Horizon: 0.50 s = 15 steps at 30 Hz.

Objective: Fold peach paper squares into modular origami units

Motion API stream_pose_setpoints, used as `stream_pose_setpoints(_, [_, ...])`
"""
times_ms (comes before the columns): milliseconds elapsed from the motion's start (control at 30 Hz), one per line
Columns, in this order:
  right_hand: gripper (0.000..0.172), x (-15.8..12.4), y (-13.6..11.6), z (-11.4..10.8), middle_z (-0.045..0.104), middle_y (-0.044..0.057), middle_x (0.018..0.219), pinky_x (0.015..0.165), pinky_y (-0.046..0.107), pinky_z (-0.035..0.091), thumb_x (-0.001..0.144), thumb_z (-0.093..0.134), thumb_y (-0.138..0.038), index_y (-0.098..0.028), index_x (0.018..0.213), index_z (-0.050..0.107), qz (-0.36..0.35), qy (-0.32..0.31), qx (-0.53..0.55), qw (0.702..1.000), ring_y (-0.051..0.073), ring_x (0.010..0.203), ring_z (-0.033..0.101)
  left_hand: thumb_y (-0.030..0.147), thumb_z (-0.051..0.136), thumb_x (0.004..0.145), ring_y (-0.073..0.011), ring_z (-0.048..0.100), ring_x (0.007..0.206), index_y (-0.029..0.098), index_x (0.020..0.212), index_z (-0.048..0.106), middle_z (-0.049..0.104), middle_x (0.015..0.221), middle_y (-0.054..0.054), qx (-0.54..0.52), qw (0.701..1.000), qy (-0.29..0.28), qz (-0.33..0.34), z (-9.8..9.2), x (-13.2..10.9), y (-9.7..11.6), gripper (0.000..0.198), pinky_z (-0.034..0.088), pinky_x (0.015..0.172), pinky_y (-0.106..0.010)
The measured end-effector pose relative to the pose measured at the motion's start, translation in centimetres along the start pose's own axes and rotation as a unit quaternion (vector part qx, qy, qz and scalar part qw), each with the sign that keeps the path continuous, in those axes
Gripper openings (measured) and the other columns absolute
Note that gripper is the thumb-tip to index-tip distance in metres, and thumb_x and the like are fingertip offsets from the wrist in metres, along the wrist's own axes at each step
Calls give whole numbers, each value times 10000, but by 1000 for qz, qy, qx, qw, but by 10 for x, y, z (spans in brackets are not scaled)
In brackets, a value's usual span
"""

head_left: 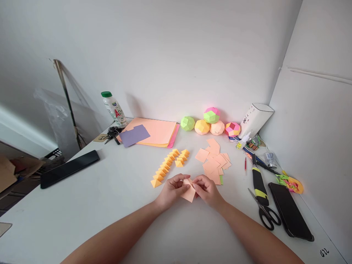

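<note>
Both my hands meet over the white table point(110, 190), pinching one small peach paper square point(189, 193). My left hand point(172, 191) grips its left side with fingers curled. My right hand point(206, 190) pinches its upper right edge. Just beyond them lies a loose pile of peach paper squares point(213, 161). To the left of that pile runs a row of several folded orange paper pieces point(167, 165).
Several folded paper balls point(210, 123) sit at the back wall, beside a stack of coloured sheets point(154, 132) and a bottle point(113, 107). On the right lie a utility knife point(258, 181), scissors point(265, 211), a phone point(290, 211) and a glue bottle point(243, 141). A black flat device point(70, 168) lies on the left.
</note>
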State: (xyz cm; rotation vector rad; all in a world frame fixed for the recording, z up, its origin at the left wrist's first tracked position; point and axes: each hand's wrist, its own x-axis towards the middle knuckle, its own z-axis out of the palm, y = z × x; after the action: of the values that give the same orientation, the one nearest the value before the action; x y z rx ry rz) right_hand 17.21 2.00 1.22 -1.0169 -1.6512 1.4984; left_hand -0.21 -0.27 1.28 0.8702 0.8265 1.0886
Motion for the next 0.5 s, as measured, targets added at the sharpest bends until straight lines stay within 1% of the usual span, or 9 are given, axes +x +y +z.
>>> stream_pose_setpoints(67, [211,-1,-1,0,568,-16,649,560,268,469,830,541,-405,-198,858,513,2,-4,4,1000,126,552,555,372,710,709,-173,648,635,195,1014,593,659,703,-3,18,1000,8,-3,0,0,0,371,502,566,-292])
stream_pose_setpoints(133, [222,-1,-1,1,555,-23,640,548,258,459,805,572,-399,-197,875,510,-1,-8,4,1000,121,549,541,389,706,712,-137,612,594,192,994,601,612,668,17,43,999,18,9,0,0,0,360,482,549,-262])
stream_pose_setpoints(233, [226,0,2,2,543,-37,615,499,230,419,766,620,-364,-200,874,508,-20,-2,-18,1000,105,518,495,409,686,727,-107,557,611,202,968,623,532,702,24,91,994,27,57,-1,1,-3,324,472,578,-250])
stream_pose_setpoints(300, [197,1,5,3,567,-29,622,492,229,414,771,614,-344,-200,860,513,-30,8,-35,999,103,511,496,410,665,747,-116,530,669,217,956,646,495,752,9,147,983,39,104,-3,2,-8,286,472,618,-261])
stream_pose_setpoints(367, [171,1,7,3,611,-7,664,508,244,438,784,596,-334,-198,854,519,-35,13,-38,999,112,520,530,400,644,769,-138,507,734,227,943,670,470,807,-14,212,965,53,145,-5,4,-12,247,466,643,-271])
stream_pose_setpoints(433, [163,2,9,3,636,7,686,518,257,460,788,589,-336,-197,848,529,-36,14,-40,998,121,522,554,390,621,790,-155,492,774,233,938,681,455,854,-33,256,951,64,164,-7,4,-16,224,461,645,-277])
stream_pose_setpoints(500, [167,1,8,4,646,11,678,512,259,466,786,586,-347,-197,847,545,-39,17,-51,998,123,515,556,382,602,806,-162,493,786,237,944,678,457,876,-41,271,946,64,164,-8,4,-17,214,464,655,-289])
